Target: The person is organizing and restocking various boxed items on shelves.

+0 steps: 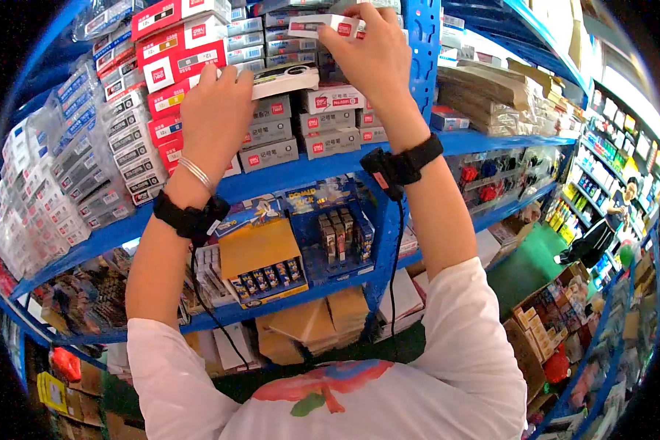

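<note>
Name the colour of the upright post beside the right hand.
Blue metal post, with dark holes; it shows best in the head view.

Blue metal shelves (389,242), tiers crammed with boxes. Green floor (532,268) at right. Far shelves (598,191) of bright goods, person (612,224) near them. Pale light (634,81) upper right.

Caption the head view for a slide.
Left hand on a black-and-white box, right hand on a white-and-red box, at a stocked blue shelf.
</note>
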Demonstrator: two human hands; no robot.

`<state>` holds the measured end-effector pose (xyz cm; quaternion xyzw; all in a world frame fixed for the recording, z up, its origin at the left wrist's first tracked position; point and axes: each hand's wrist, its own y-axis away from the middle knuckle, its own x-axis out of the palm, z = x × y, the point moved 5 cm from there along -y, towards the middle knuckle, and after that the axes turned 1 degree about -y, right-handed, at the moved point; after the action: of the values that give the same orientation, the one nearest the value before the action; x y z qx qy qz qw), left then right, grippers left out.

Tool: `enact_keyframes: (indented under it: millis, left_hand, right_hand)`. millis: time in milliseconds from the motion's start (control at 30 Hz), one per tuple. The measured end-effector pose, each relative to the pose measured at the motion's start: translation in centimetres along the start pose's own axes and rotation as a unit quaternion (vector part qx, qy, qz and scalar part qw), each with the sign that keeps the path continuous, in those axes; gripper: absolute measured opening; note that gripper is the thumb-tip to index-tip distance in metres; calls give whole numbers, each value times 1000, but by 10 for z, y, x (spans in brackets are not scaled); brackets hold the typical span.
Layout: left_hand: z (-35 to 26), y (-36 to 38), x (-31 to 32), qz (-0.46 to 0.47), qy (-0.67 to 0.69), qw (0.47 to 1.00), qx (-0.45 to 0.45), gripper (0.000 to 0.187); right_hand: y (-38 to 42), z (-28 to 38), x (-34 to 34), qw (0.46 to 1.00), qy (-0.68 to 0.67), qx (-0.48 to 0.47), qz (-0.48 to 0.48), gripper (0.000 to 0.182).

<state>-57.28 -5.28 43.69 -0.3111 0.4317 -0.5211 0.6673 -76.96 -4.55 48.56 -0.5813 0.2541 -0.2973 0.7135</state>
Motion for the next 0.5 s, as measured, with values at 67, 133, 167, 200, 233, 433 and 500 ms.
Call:
enact_keyframes:
  millis: [67,133,167,200,233,433,500]
  left_hand:
    - [3,0,-6,6,0,1000,-5,30]
    - [4,1,-7,-5,7,1000,-1,29]
    - [5,0,-6,-24,8,1000,0,26]
    - [7,0,-4,-33,17,999,-2,25]
    - [9,0,-1,-42,28,999,-5,24]
    - [10,0,1,-59,49,997,-16,26]
    - [9,0,0,-42,55,997,-14,31]
  right_hand:
    - [3,1,-1,998,56,-9,5,39]
    - [11,-4,5,994,93,-55,-31,46]
    - [16,-8,6,995,75,-54,-26,39]
    - [17,-7,6,995,75,-60,-33,39]
    - [18,-7,7,994,76,-65,-39,39]
    - [16,-2,10,992,94,-70,-41,38]
    - [11,6,7,994,83,-57,-38,35]
